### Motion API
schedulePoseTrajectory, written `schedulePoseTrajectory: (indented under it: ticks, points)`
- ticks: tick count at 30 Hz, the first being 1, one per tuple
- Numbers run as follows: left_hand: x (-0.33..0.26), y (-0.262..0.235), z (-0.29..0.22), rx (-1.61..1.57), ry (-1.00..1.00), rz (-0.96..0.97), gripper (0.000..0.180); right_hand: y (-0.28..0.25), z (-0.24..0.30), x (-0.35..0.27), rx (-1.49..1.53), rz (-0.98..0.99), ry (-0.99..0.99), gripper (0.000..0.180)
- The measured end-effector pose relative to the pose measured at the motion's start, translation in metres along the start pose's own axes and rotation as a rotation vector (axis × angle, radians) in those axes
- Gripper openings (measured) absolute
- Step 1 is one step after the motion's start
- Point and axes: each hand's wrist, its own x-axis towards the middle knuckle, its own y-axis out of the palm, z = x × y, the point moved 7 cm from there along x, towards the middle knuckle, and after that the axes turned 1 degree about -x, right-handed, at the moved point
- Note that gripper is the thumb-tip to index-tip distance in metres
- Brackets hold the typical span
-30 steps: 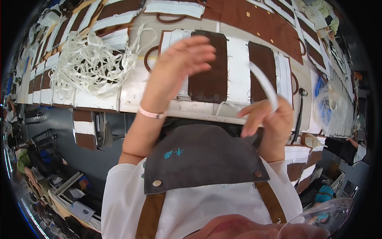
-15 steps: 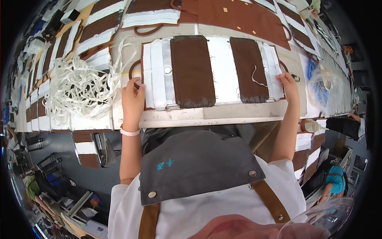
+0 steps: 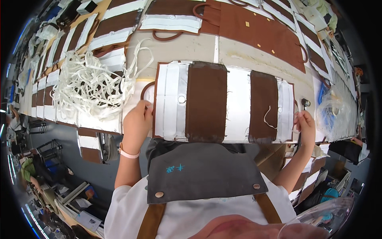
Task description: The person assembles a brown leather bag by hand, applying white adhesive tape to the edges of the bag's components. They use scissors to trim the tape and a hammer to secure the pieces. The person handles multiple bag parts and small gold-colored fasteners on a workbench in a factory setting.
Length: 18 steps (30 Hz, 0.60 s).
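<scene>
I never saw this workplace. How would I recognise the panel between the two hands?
Look at the near edge of the pale worktable, between the left hand and right hand. There lies a white panel with two dark brown blocks. Unlike its neighbours, it shows a loose cord on its right block.

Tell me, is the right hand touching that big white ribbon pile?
Apart: the head view shows the brown-and-white panel lying between the right hand and the white ribbon pile.

One held panel (image 3: 238, 105) with two brown bands (image 3: 206, 103); one white ribbon heap (image 3: 89, 85)
</scene>
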Motion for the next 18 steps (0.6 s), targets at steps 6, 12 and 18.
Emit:
schedulePoseTrajectory:
  ticks: [6,12,18]
  points:
    - [0.049,-0.018,-0.088,-0.384,0.247,-0.040,0.041,0.132,0.161,-0.035,-0.034,0.410,-0.437,0.017]
    - [0.064,0.020,-0.125,-0.573,0.654,0.504,0.025,0.243,0.207,-0.025,-0.200,0.814,-0.667,0.014]
    - [0.110,0.039,-0.072,-0.615,0.112,0.530,0.010,0.249,0.183,0.044,-0.296,0.668,-0.468,0.014]
